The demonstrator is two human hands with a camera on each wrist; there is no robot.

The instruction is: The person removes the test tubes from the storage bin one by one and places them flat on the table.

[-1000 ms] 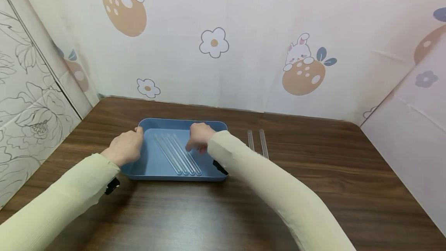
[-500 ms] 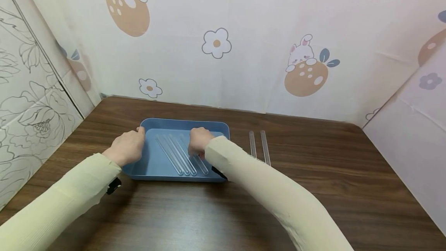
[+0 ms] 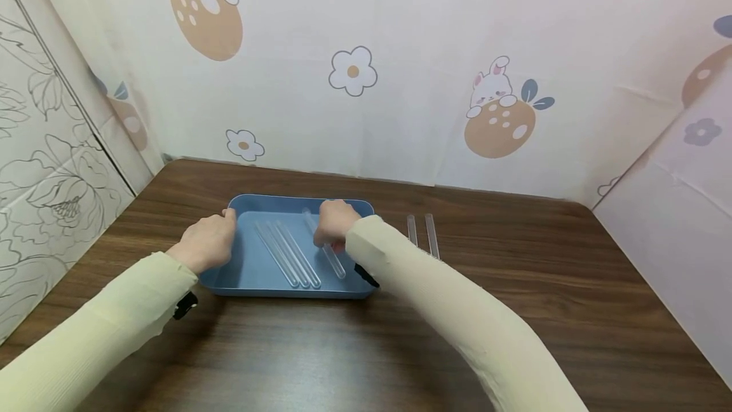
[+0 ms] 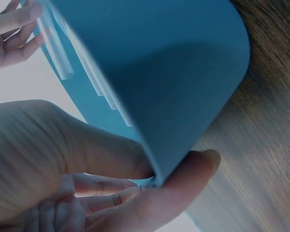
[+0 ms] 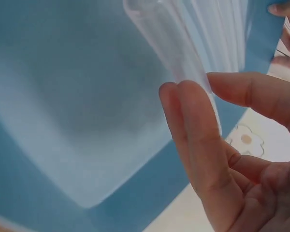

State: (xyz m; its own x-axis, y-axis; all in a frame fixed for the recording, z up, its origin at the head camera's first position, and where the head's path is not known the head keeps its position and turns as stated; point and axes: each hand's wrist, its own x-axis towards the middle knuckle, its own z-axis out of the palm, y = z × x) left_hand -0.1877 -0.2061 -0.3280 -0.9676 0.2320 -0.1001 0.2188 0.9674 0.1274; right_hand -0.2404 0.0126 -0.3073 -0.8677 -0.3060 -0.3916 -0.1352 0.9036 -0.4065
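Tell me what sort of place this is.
Probably a makeshift indoor workspace, perhaps in a home: a brown table before a rabbit-print backdrop, with a blue tray of clear tubes on it.

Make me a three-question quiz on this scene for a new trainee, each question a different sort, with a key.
1. Multiple choice. What does the left hand pinch?
A) the table edge
B) the wall of the blue tray
C) a sleeve

2. True or false: the right hand is holding nothing.

3. Count: apart from anything in a hand, how many clear tubes lie side by side in the tray, as the head view shows?

Key
1: B
2: False; it pinches a single tube.
3: Three
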